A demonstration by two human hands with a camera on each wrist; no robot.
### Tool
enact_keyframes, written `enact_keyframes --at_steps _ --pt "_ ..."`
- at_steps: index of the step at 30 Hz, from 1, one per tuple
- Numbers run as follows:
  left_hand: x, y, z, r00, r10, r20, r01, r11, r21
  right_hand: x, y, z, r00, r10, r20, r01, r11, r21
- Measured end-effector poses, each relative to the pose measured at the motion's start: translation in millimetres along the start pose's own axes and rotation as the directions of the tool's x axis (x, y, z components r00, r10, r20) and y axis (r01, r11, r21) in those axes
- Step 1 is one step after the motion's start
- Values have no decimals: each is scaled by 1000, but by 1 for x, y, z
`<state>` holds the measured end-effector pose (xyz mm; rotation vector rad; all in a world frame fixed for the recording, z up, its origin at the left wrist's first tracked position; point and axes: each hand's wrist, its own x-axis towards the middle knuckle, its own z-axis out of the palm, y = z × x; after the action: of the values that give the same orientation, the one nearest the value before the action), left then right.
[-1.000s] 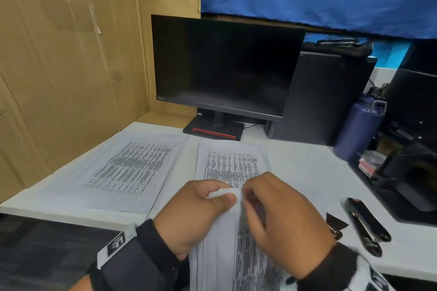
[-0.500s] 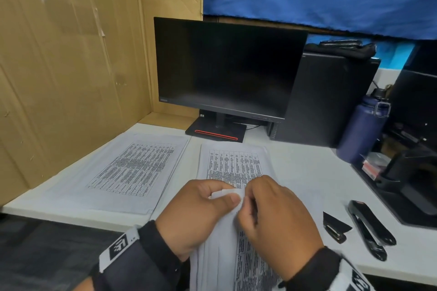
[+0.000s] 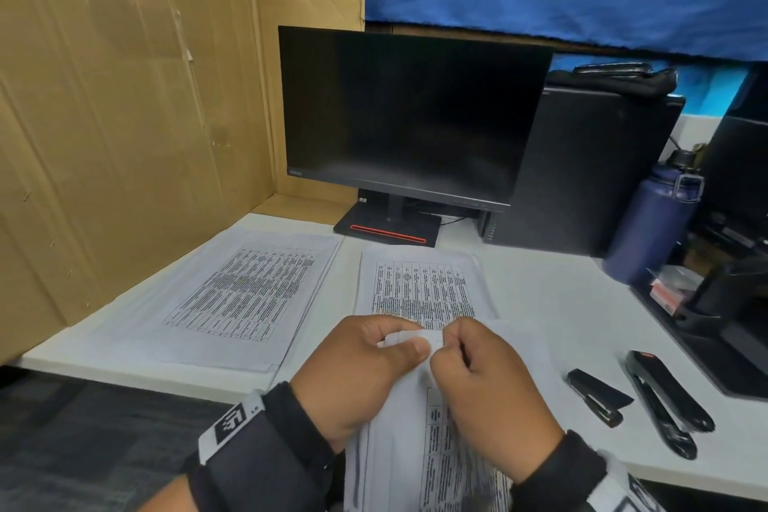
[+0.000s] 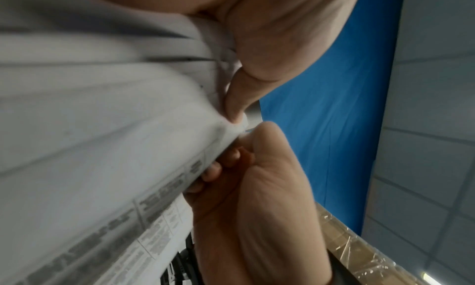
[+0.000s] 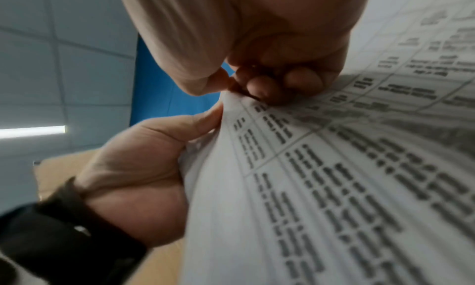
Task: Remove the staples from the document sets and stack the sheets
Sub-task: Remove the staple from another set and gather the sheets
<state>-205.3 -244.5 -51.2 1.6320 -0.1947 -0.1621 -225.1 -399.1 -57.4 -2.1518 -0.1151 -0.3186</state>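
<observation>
The held document set [image 3: 432, 453] is lifted off the desk [image 3: 540, 295] toward the person, its top corner caught between both hands. The left hand [image 3: 357, 370] pinches that corner, thumb on top and fingers curled beneath. The right hand [image 3: 490, 391] works the same corner from the other side, thumb and forefinger pressed together at the paper's edge, apparently picking at the staple with bare nails; the staple itself is too small to make out.

Just beyond the hands lies a pile of printed sheets [image 3: 419, 283]; farther off to the left of the left hand lies a second pile [image 3: 245, 295]. Which holds loose sheets and which holds stapled sets cannot be told. A black staple remover [image 3: 594, 395] and a stapler [image 3: 665, 403] lie unused to the right of the right hand.

Judging by this, the task is partway through: this set still needs unfastening and stacking.
</observation>
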Motion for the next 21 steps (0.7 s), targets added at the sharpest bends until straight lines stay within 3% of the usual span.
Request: enact_keyframes --at_steps 5,9,16,21 --pt "3 -1 2 999 -7 -47 3 997 -79 -4 0 -1 979 -175 -105 156 974 -166" --pt "0 4 0 1000 25 -15 -26 999 -32 -1 1 0 964 -246 -104 205 931 -302" --pt "-2 9 -2 999 -10 -43 5 993 -117 -2 1 -3 946 -258 -197 221 956 -194" --pt "-3 6 2 994 40 -99 -38 999 23 -1 -3 -5 942 -316 -112 265 906 -329"
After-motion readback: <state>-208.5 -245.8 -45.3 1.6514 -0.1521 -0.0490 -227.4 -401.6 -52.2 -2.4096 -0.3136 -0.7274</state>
